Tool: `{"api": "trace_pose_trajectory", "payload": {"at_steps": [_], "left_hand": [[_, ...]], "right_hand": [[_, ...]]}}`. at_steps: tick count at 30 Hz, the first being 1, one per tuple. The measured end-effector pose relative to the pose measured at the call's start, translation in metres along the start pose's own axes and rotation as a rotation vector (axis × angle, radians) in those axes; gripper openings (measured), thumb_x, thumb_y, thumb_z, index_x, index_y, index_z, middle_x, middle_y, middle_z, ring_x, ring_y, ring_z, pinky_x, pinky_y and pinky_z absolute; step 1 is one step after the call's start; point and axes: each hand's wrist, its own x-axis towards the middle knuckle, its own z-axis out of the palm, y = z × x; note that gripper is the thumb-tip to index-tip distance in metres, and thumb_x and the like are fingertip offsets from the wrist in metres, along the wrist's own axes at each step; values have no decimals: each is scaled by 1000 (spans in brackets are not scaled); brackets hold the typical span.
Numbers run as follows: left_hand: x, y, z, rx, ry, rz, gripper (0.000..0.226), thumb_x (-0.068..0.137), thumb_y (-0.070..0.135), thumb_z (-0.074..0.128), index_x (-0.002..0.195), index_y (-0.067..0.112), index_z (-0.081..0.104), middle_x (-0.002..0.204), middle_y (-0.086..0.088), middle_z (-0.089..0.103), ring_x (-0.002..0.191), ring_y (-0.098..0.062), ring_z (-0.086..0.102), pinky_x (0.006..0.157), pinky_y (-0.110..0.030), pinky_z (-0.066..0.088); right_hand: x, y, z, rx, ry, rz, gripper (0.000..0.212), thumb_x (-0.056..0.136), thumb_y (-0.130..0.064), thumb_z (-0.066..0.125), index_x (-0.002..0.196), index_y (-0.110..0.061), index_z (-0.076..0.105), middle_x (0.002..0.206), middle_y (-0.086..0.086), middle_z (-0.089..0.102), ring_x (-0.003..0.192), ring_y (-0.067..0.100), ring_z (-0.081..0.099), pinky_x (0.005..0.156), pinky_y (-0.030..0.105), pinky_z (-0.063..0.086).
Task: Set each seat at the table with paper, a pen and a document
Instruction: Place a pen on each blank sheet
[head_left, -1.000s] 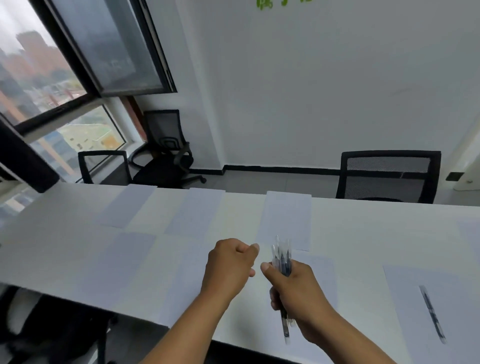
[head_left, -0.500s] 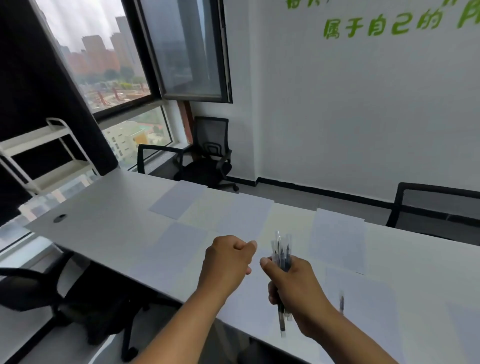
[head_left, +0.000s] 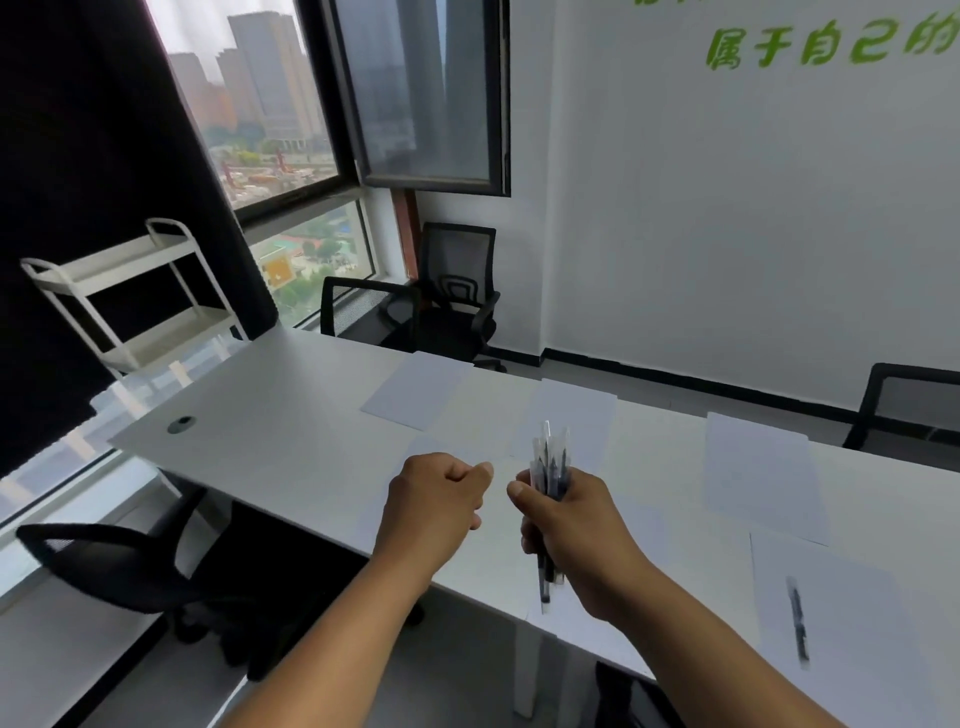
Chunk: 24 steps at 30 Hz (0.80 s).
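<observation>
Head view: pen bundle (head_left: 549, 462) upright in right hand (head_left: 576, 525) grip, left hand (head_left: 434, 499) fisted, empty.

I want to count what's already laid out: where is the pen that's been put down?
In the head view, the single pen lies on a sheet of paper at the table's near right edge, right of the right hand holding the bundle of pens.
</observation>
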Motion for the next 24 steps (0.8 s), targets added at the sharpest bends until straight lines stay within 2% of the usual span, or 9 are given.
{"api": "trace_pose_trajectory", "payload": {"at_steps": [3,8,10,13,16,18,24], "left_hand": [[14,-7,-7,-13,0,-6,37,104,41,69,85,11,76,78,3,78,61,-3,73,84,-41,67],[37,-6,10,7,-65,-2,32,104,42,69,84,17,76,79,6,77,62,-5,74,82,-38,67],[50,-4,21,34,-100,11,32,104,41,68,84,18,76,79,6,77,62,-3,73,81,-36,66],[76,3,39,44,-151,30,29,104,40,69,86,20,76,80,8,77,63,-3,73,81,-36,67],[108,14,63,44,-223,47,23,103,39,71,88,22,78,80,9,77,64,-4,74,81,-38,67],[129,22,78,24,-259,44,22,101,38,74,86,23,79,76,9,78,63,-5,73,79,-40,67],[177,32,132,16,-346,28,19,97,34,77,81,25,81,73,5,78,68,-13,74,80,-40,65]], "right_hand": [[11,-1,8,-16,8,2,14,105,-26,67,108,-12,69,72,8,64,62,15,65,64,26,59],[34,10,2,-36,62,39,10,102,-24,71,109,-17,69,77,10,70,65,15,71,80,48,65],[46,18,-3,-13,94,56,10,100,-22,73,108,-16,70,77,10,71,65,15,71,82,52,64],[70,26,-12,22,133,79,9,98,-19,74,103,-12,71,75,8,71,63,14,71,79,48,65],[103,35,-27,42,153,77,9,97,-14,74,99,-6,69,75,9,68,63,14,68,67,31,64],[122,40,-36,77,157,77,12,96,-11,74,98,-1,67,72,7,66,62,14,65,66,25,60],[166,62,-66,153,197,135,18,95,-8,75,100,6,65,73,10,66,65,19,67,68,33,65]]}}
